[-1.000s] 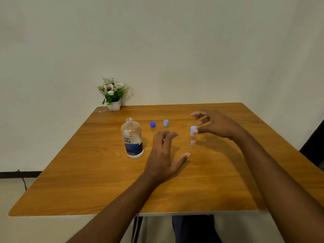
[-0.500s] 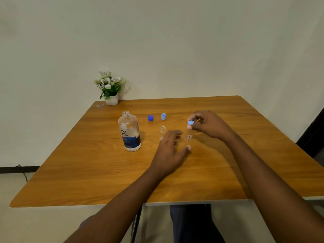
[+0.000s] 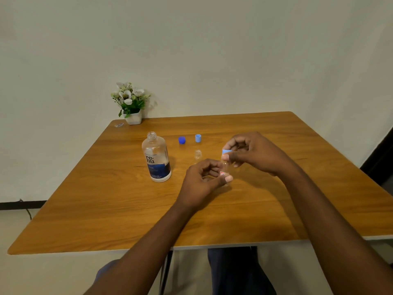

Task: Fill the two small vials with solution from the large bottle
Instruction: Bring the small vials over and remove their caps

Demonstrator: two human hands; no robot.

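Observation:
The large clear bottle with a blue label stands uncapped on the table's left-middle. A small clear vial with a red sticker is gripped at its lower body by my left hand. My right hand pinches the light blue cap on top of that vial. A second small vial stands open and upright just behind my left hand. A dark blue cap and a light blue cap lie further back.
A small white pot of white flowers stands at the far left corner of the wooden table, with a tiny clear scrap beside it. A wall rises close behind the table.
My left hand slid right and closed around the vial's lower body. My right hand closed its fingers on the light blue cap atop the vial. The view tilted down slightly.

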